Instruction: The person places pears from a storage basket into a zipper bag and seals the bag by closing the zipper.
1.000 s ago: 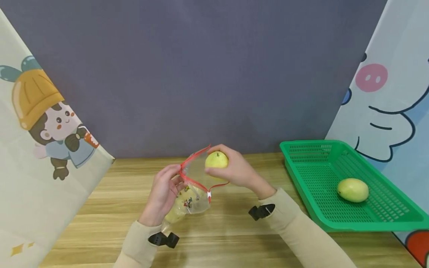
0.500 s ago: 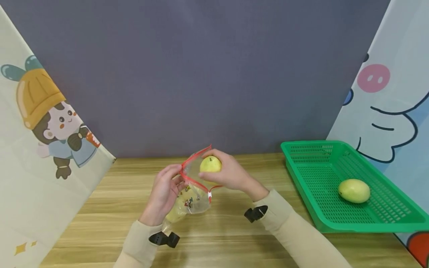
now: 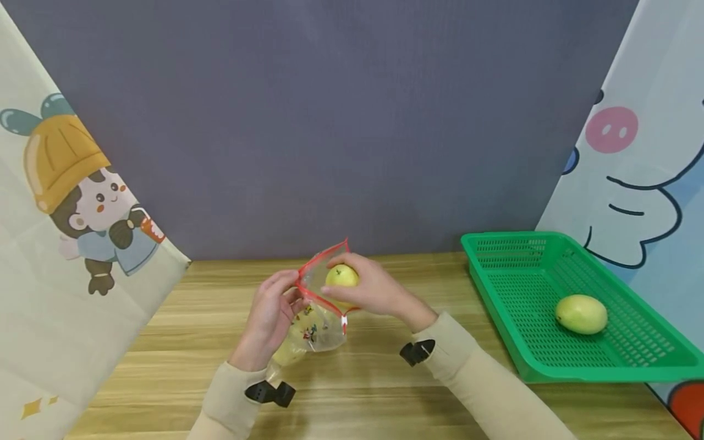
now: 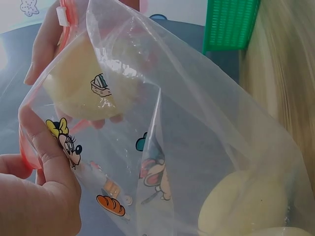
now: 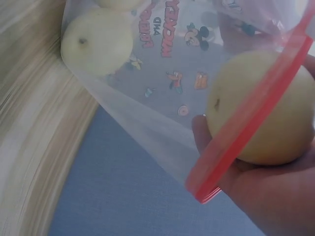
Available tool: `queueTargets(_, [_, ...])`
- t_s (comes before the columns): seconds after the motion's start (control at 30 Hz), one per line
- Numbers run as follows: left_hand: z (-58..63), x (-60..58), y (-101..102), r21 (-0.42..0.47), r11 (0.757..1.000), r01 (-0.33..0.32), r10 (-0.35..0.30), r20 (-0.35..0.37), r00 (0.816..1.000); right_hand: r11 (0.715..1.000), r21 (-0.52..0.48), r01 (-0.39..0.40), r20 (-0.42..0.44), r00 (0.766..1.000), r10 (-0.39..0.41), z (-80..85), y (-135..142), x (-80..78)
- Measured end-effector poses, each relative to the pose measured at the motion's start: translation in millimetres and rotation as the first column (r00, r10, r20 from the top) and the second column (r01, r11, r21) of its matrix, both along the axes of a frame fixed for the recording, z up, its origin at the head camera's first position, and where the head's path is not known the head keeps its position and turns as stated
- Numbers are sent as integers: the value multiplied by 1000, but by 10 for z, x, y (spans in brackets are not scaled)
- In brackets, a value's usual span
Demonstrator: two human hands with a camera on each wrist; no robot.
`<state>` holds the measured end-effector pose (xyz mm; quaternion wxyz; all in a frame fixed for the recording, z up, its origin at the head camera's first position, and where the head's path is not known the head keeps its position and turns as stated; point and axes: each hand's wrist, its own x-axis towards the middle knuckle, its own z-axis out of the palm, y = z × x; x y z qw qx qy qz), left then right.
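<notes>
My left hand (image 3: 267,315) pinches the red-edged mouth of a clear slider zip bag (image 3: 330,335) printed with cartoon figures, and the mouth gapes toward the right. In my right hand (image 3: 376,287) is a round yellow fruit (image 3: 341,277) with a small dark dimple. In the right wrist view this held fruit (image 5: 261,108) is partly behind the bag's red rim (image 5: 251,118), with a fingertip inside the bag. Lower in the bag lie other pale yellow fruits, one fruit (image 5: 98,42) showing its dimple near the wooden table (image 3: 385,391).
A green plastic basket (image 3: 497,318) with slotted walls stands on the right of the table, holding one oval yellow-green fruit (image 3: 581,314). A dark grey-blue backdrop (image 3: 352,128) rises behind. Cartoon-printed panels flank both sides.
My right hand has moved left and slightly down with the yellow fruit, bringing it from beside the bag's mouth into it. My left hand keeps its grip on the bag's edge, nearly still.
</notes>
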<state>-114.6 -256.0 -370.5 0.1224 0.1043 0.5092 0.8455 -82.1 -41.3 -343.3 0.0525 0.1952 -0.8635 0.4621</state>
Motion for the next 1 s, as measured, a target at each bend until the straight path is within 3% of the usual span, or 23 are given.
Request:
queueTargets(0.3, [1, 8, 6, 11, 1000, -23, 23, -5, 1000, 999, 30, -22, -10, 1000, 23, -19, -17, -2])
queueTargets(0.5, [8, 14, -5, 1, 999, -44, 44, -21, 999, 992, 84, -95, -39, 994, 99, -37, 1, -9])
queueTargets(0.77, [1, 27, 18, 18, 999, -29, 29, -22, 999, 989, 22, -145, -79, 986, 146, 50, 34, 27])
queueTargets(1.0, [-4, 26, 19, 15, 999, -31, 32, -38, 999, 987, 25, -159, -83, 984, 160, 130, 95, 75])
